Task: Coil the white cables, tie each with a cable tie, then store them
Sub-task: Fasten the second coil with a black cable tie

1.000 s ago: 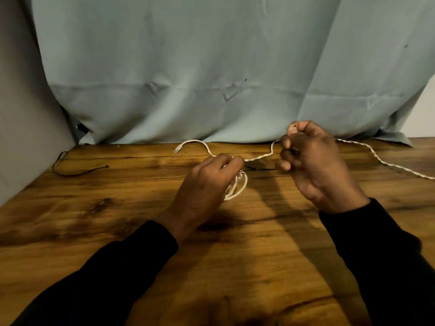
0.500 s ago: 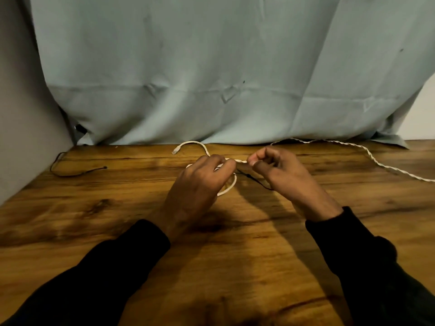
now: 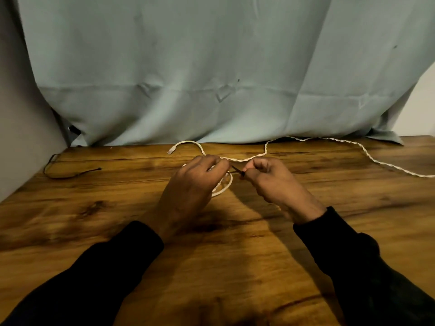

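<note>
whereas half a second ago the right hand (image 3: 270,182) was pinching the loose run of white cable (image 3: 367,156) beside the coil, it now pinches the tip of a thin black cable tie (image 3: 236,170), and the cable it held lies slack across the desk (image 3: 235,255). a second ago that hand was raised, drawing the cable taut; it has since come down level with the left hand (image 3: 193,184). this suggests the work has passed from coiling to tying, although much of the cable is not yet wound in, so the tie may be going on early or only being readied.

the left hand grips the small coil (image 3: 223,190) with its fingers curled over it, and only the near arc of the coil shows below the knuckles. the white plug end (image 3: 171,150) curves out behind that hand. the free cable, twisted in look, runs right along the foot of the blue curtain (image 3: 211,67) and off the frame edge. a second black tie (image 3: 68,176) lies well apart at far left.
</note>
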